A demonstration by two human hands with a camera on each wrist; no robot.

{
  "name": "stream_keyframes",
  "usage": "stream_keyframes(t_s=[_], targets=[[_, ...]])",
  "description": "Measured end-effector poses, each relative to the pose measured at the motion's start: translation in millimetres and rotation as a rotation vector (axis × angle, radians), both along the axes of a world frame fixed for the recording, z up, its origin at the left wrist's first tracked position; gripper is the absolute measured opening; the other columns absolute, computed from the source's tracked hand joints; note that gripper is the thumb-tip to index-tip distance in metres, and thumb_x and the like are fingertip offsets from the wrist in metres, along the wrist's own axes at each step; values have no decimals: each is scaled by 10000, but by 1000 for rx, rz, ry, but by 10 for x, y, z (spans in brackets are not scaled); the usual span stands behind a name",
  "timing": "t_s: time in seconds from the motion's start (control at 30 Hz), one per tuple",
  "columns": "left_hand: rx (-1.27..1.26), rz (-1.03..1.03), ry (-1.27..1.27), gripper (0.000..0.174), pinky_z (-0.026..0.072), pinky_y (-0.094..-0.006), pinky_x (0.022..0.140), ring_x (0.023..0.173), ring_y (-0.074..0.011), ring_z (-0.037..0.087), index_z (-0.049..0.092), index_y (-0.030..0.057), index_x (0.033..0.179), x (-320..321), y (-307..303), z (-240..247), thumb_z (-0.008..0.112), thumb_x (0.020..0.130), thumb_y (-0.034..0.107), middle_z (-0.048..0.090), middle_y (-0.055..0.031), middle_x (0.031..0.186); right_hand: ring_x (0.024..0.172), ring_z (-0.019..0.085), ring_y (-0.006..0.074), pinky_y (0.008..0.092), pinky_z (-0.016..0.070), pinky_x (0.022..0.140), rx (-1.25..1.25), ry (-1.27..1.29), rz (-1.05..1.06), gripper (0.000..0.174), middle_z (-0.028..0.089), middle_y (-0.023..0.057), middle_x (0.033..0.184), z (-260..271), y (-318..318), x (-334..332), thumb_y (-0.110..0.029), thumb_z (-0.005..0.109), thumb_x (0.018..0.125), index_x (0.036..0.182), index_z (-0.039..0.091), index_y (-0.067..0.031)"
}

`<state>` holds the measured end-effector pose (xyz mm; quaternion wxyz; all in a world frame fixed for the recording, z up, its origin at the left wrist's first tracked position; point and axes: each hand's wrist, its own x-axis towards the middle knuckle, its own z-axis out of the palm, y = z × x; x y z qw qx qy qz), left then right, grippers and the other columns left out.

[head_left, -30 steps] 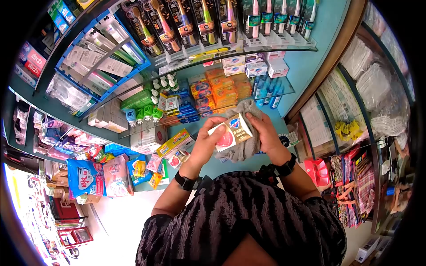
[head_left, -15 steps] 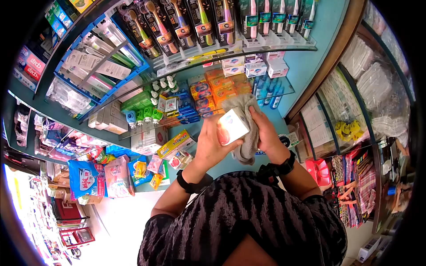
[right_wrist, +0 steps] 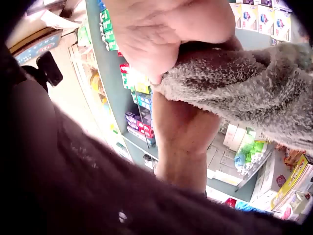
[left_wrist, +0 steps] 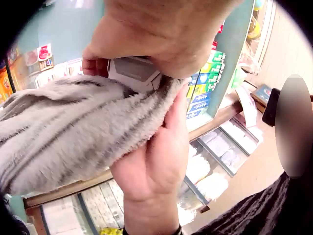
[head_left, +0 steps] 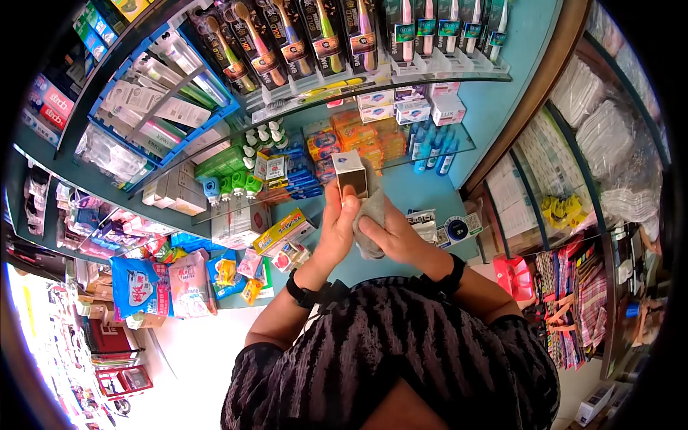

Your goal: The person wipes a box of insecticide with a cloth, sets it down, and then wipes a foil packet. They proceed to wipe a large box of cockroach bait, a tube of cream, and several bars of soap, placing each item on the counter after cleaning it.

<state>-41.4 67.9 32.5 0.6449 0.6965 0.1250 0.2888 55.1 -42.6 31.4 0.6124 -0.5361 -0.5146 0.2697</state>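
In the head view my left hand (head_left: 337,231) holds a small white soap box (head_left: 349,165) upright, its dark brown side facing me. My right hand (head_left: 395,235) grips a fluffy grey cloth (head_left: 370,247) and presses it along the box's right side, the thumb lying over it. The two hands are close together above the counter. From the left wrist, a pale end of the soap box (left_wrist: 134,74) shows beneath the left hand, and the cloth (left_wrist: 83,139) hangs out in a long fold. In the right wrist view the cloth (right_wrist: 244,85) hides the box.
Glass shelves ahead carry orange soap packs (head_left: 358,143), blue bottles (head_left: 433,152) and white soap boxes (head_left: 412,111). Packaged toothbrushes (head_left: 326,36) hang above. A yellow box (head_left: 284,231) lies left of the hands on the counter (head_left: 330,269); a white packet (head_left: 424,224) lies to their right.
The soap box has turned from its printed front to a dark side and now stands upright. My right hand has moved left with the cloth, uncovering the white packet on the counter.
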Motion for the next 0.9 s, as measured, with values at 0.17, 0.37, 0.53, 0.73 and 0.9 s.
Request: stream_keyframes(t_s=[0.17, 0.37, 0.53, 0.73, 0.9], targets=[[-235, -37, 76, 670, 353, -310, 978, 1142, -185, 449, 309, 36, 1351, -48, -18, -73, 289, 943, 567, 461, -114, 1235, 1299, 327, 350, 389, 293, 1053, -39, -133, 0, 703, 298, 223, 1402, 5, 26, 34, -324, 598, 878, 1384, 256, 22], [-643, -235, 28, 747, 368, -373, 1014, 1221, -227, 446, 304, 71, 1382, -20, -34, 21, 235, 905, 642, 441, -114, 1329, 1292, 324, 378, 405, 318, 1045, 2, -482, -185, 788, 274, 229, 1414, -7, 23, -1, -215, 707, 771, 1382, 269, 19], [-761, -336, -5, 635, 345, -363, 1008, 1189, -188, 458, 362, 127, 1350, -21, 7, 10, 305, 925, 596, 472, -43, 1302, 1166, 475, 337, 380, 402, 958, 49, -411, -245, 605, 452, 181, 1282, -10, 30, 98, -123, 707, 736, 1266, 446, 9], [-873, -323, 60, 495, 346, -311, 946, 1107, -139, 492, 447, 170, 1280, -98, 74, -27, 460, 917, 506, 541, -1, 1219, 972, 585, 297, 333, 458, 825, 71, -227, -249, 378, 583, 133, 1067, 18, 7, 165, -55, 683, 746, 1096, 557, 9], [-968, -307, 2, 489, 392, -342, 937, 1086, -177, 527, 463, 141, 1264, -145, 128, -31, 527, 897, 459, 562, -38, 1198, 876, 598, 264, 300, 458, 774, 8, -29, -289, 296, 606, 99, 981, -25, -32, 183, -77, 665, 787, 1057, 571, -1]])
